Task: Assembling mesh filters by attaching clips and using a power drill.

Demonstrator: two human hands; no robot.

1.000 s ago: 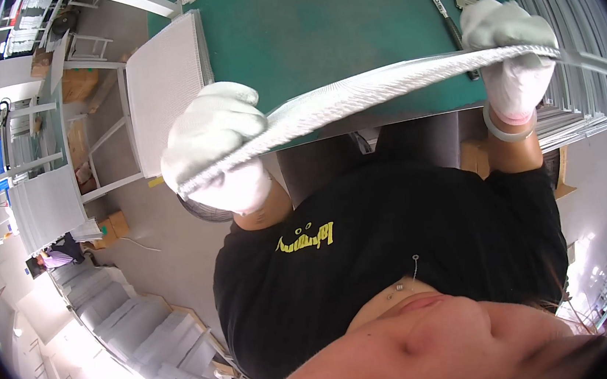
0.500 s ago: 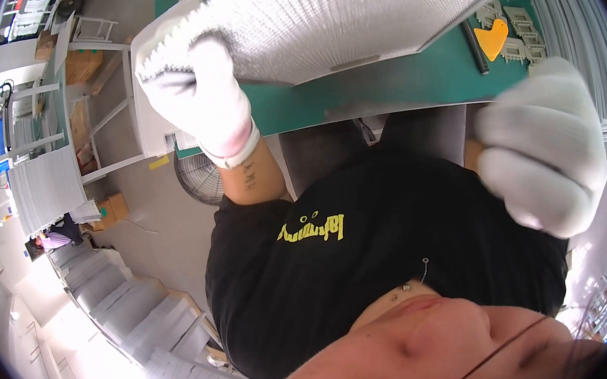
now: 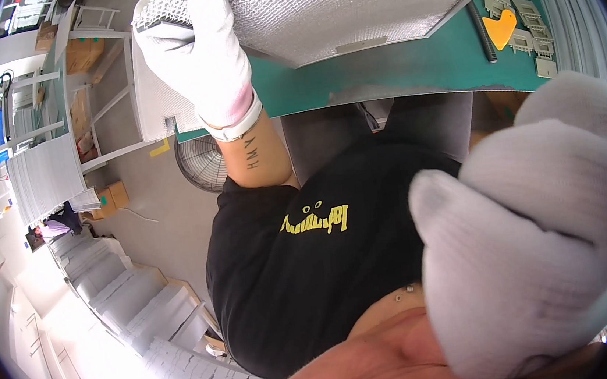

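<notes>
My left hand [image 3: 210,62], in a white glove, is closed on the near left corner of a silver metal mesh panel [image 3: 351,7]. The panel is tilted above the green tabletop [image 3: 380,78] and has a thin frame along its right edge. A small tab sits at its near edge. At the right, my right hand [image 3: 523,233], also gloved in white, is raised very close to the camera. Its fingers are curled together, and whatever they may hold is hidden. It is apart from the panel.
On the table's right lie an orange heart-shaped piece [image 3: 500,30], a black rod [image 3: 483,31] and several beige plastic parts [image 3: 531,17]. Grey strips [image 3: 581,19] are stacked beyond. A floor fan [image 3: 201,162] and cardboard boxes [image 3: 111,199] stand at the left.
My right hand has come down and much nearer the camera, now large in view. The panel and my left hand have shifted slightly upward in the picture.
</notes>
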